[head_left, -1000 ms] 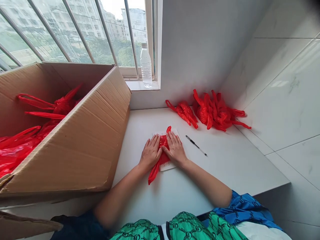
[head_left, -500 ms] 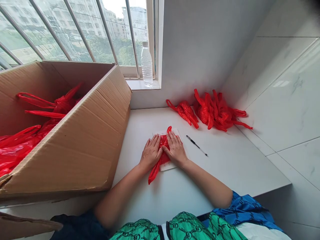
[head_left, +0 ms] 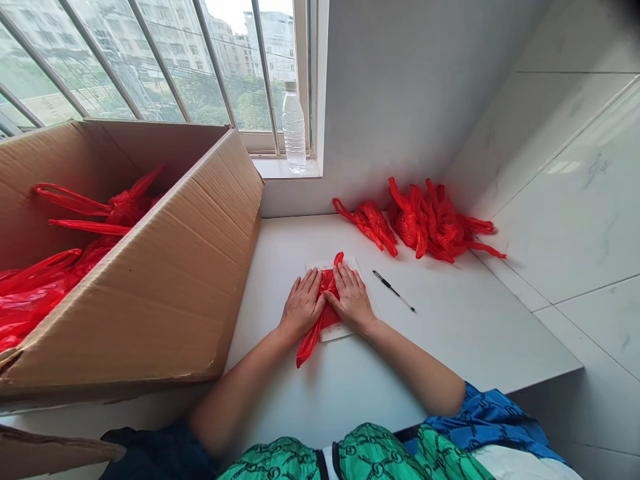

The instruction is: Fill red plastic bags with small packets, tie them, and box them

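Observation:
A red plastic bag (head_left: 312, 340), twisted at one end, lies on a white sheet of paper (head_left: 336, 333) with small print. My left hand (head_left: 303, 305) rests flat on the bag's left side, fingers stretched out. On its right side my right hand (head_left: 353, 297) lies flat too, fingers straight, the thumbs meeting over the middle. Most of the bag's centre is hidden under my palms. A black pen (head_left: 394, 291) lies on the table just right of my right hand, untouched.
A large cardboard box (head_left: 150, 293) holding red plastic bags (head_left: 45, 287) stands at the left. Several knotted red bags (head_left: 425, 223) lie along the wall at the back of the white table (head_left: 450, 333). On the windowsill stands a clear water bottle (head_left: 294, 130).

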The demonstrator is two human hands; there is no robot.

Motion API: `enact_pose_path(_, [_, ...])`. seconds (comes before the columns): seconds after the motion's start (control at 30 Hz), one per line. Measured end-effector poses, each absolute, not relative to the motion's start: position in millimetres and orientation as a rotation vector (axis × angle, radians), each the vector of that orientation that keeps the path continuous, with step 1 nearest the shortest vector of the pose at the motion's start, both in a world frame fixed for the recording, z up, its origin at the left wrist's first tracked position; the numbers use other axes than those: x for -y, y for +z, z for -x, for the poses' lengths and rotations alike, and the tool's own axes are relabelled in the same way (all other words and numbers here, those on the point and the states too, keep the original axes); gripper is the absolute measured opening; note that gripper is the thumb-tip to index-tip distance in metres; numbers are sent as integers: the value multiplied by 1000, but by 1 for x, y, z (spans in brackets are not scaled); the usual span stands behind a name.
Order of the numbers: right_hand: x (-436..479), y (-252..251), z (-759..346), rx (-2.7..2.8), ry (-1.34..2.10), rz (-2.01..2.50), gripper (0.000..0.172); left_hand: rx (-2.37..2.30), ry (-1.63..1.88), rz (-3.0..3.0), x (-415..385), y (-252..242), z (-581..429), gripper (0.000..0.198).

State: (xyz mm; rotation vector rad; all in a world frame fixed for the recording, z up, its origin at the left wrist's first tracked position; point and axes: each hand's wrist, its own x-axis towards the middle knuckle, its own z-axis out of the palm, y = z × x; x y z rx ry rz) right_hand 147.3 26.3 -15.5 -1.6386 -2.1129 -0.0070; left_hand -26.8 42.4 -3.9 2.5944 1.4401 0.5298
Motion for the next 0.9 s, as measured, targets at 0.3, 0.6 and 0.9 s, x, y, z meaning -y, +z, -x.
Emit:
enact_pose_path(0.3, [-26, -12, -147, 2133, 13, 1666, 74, -1414, 573, -2601, -43, -6, 28, 56])
enact_pose_path(0.6, [-25, -12, -147, 2130, 28, 1652, 74, -1421, 553, -2596, -43, -6, 28, 56])
enact_pose_path(0.9, [-26, -15, -148, 2124, 37, 1640, 73, -1427, 524, -2576, -42, -4, 27, 56])
